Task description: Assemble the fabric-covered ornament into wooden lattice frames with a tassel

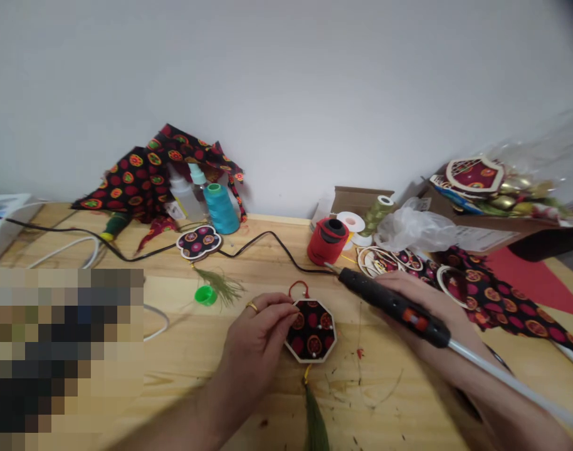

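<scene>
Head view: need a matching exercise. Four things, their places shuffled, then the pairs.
Things:
1. Glue gun
2. Octagonal ornament
3. Green cap
4. Teal spool

Places:
A. Standing beside a clear bottle
B. Gripped in the right hand
C. Under the fingers of the left hand
D. Lying on the table near a tassel

Pairs: 1-B, 2-C, 3-D, 4-A

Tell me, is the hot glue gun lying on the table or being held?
Held: the right hand wraps around the hot glue gun, gripping its black body.
</scene>
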The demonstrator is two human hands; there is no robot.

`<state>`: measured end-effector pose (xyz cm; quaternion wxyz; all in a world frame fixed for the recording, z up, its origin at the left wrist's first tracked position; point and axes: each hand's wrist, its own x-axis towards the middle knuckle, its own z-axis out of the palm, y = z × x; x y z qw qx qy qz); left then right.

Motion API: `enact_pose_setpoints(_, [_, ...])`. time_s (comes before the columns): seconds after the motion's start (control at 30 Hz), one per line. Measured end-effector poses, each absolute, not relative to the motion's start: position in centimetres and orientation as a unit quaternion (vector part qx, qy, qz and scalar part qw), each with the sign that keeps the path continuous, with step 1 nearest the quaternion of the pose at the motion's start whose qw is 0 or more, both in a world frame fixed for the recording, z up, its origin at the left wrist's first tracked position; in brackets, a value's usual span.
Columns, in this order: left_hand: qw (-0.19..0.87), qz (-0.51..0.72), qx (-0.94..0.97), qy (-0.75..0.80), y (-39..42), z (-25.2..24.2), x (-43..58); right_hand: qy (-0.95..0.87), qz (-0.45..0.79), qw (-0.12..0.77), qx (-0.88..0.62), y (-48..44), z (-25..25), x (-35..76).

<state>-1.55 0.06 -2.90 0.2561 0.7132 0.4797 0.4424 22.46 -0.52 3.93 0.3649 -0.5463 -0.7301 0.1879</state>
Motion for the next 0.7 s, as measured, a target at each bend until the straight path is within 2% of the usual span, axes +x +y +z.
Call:
enact_pose_setpoints(0.17, [0.259,0.428,0.719,0.482,0.1,-3.2,-1.4,-0.741,0.295,0.259,-0.545,-0.7,2.3,22.0])
enact_pose_setpoints(0.47, [0.265,0.358,0.758,0.476,0.4,-2.8,-1.6,-0.729,0.324,0.263,-0.542,-0.5,1.2,22.0])
enact_pose_setpoints(0.7, [0.275,0.391,0.747,0.462,0.4,-2.9,-1.2,-0.73,0.306,0.241,-0.562,-0.7,1.0,21.5])
